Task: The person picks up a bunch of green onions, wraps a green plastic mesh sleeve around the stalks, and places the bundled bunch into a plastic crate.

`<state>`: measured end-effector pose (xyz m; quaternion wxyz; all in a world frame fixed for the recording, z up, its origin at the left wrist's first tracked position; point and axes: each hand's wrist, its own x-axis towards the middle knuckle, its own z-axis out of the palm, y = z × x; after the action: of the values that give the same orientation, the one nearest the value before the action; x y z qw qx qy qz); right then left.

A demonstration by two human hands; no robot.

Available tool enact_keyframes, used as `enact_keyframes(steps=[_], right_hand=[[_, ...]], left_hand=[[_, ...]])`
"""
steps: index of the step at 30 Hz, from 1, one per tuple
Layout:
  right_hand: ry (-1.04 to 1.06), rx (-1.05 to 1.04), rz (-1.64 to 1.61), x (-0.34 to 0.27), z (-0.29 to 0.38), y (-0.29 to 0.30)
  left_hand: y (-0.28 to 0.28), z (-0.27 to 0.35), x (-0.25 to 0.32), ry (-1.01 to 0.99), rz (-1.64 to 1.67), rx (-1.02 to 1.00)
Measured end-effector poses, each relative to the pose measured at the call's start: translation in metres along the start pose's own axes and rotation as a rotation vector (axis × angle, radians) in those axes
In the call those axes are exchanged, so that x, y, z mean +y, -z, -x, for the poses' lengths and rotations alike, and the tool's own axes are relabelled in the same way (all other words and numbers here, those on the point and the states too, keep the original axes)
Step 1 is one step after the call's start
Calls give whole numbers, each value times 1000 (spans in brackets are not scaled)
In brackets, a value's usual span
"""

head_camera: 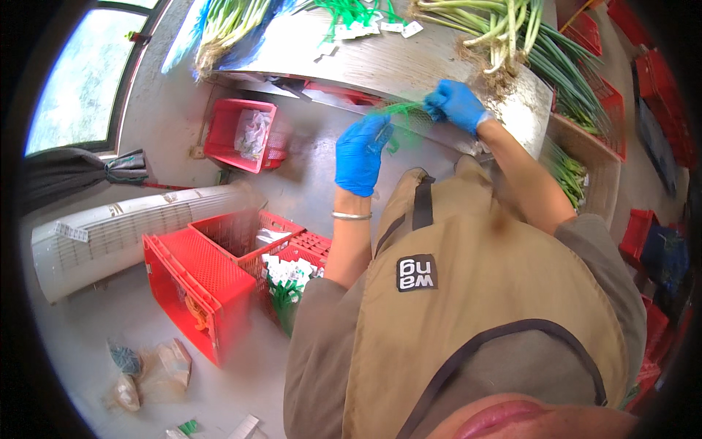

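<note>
Both of my hands wear blue gloves and are raised in front of the near edge of the metal table (384,61). Blurred green plastic strands (405,112) stretch between them. My left hand (361,156), below a silver bracelet, has its fingers closed on one end of the strands. Higher and to the right, my right hand (454,107) is closed at the other end. Several green ties with white tags (356,24) lie at the back of the table. Spring onions with roots (507,41) are heaped at its right end.
Another onion bundle (230,27) lies on blue plastic at left. A red crate (241,134) stands by the wall. Left of me are a tipped red crate (200,280) and a crate of tagged ties (290,274). A white air conditioner (148,230) lies behind; a tan crate (603,181) is right.
</note>
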<state>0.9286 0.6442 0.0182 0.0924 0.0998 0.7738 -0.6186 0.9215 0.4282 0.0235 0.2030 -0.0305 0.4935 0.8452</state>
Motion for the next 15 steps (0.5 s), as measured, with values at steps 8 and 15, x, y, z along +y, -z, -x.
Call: enact_keyframes(steps=[8,15], right_hand=[[-365,-244,-1692,75,-23,-10],[110,-472,-16,-27,30,-27]], left_hand=[[32,-2,37,-27,1253,-571],[80,-3,60,-448,698,-73]])
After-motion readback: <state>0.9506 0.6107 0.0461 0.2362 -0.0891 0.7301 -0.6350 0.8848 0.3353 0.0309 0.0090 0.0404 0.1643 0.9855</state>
